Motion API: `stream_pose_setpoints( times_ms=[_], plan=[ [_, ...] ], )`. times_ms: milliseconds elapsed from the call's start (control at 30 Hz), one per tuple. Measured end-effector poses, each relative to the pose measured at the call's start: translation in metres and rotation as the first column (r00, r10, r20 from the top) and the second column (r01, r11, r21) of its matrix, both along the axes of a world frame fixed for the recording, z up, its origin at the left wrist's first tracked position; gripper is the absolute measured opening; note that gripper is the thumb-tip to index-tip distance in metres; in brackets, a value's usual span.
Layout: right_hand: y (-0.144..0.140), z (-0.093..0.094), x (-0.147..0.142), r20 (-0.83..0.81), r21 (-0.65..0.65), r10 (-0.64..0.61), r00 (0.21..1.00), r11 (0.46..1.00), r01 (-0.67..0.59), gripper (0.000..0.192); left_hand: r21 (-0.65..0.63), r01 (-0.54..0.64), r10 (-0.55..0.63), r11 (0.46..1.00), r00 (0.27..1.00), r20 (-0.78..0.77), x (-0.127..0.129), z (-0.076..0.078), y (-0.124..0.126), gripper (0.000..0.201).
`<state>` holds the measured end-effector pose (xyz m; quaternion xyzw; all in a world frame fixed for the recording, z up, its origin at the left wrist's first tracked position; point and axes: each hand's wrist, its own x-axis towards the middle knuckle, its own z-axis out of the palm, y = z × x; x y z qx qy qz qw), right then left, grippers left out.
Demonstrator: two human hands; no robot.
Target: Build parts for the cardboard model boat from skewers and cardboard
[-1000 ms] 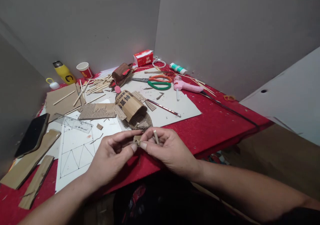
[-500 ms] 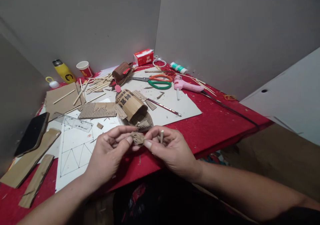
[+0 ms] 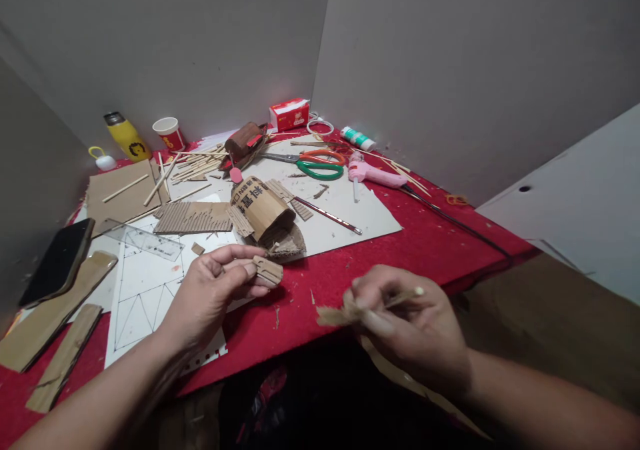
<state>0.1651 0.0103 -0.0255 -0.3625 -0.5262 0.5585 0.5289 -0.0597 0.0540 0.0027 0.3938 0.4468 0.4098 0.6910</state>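
Your left hand (image 3: 210,290) pinches a small cardboard piece (image 3: 268,270) over the near edge of the desk (image 3: 425,250). Your right hand (image 3: 410,323), just off that edge, grips a torn paper strip (image 3: 333,315) and a thin stick (image 3: 403,297). The strip looks peeled off already. Behind your left hand sits the cardboard model (image 3: 265,220), which looks part built. Scissors (image 3: 313,163) and a glue gun (image 3: 373,172) lie near the far edge.

Black printed characters, illegible, on cardboard roll (image 3: 261,208)
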Motion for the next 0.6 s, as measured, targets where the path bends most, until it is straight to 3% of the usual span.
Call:
stream_pose_setpoints(
  times_ms=[100,167,267,333,367,433,500,600],
  plan=[
    [-0.004,0.014,0.022,0.084,0.106,0.128,0.988,0.985,-0.137,0.035,0.007,0.009,-0.009,1.0,1.0,-0.024,-0.001,-0.001,0.001,0.013],
    [-0.001,0.022,0.038,0.26,0.186,0.212,0.942,0.946,-0.265,0.04,0.025,0.041,-0.039,0.999,0.997,-0.065,0.0,-0.001,0.0,0.013],
    [0.007,0.023,0.053,0.607,0.135,0.364,0.706,0.829,-0.543,0.032,0.074,0.1,-0.09,0.992,0.988,-0.127,0.005,0.001,-0.003,0.015],
    [0.011,0.019,0.053,0.75,0.101,0.306,0.587,0.823,-0.559,0.018,0.132,0.136,-0.112,0.982,0.978,-0.173,0.009,0.002,-0.006,0.018],
    [0.012,0.016,0.05,0.774,0.149,0.227,0.591,0.842,-0.518,0.011,0.164,0.154,-0.119,0.974,0.971,-0.205,0.01,0.003,-0.008,0.019],
    [0.013,0.013,0.038,0.737,0.32,0.046,0.674,0.855,-0.408,0.01,0.224,0.184,-0.115,0.957,0.95,-0.289,0.012,0.003,-0.011,0.024],
    [0.014,0.012,0.022,0.642,0.472,-0.099,0.76,0.832,-0.291,0.009,0.262,0.206,-0.1,0.943,0.925,-0.367,0.013,0.002,-0.013,0.027],
    [0.02,0.014,-0.001,0.55,0.61,-0.227,0.804,0.767,-0.201,0.011,0.304,0.233,-0.09,0.924,0.904,-0.419,0.013,-0.001,-0.014,0.028]
  ],
)
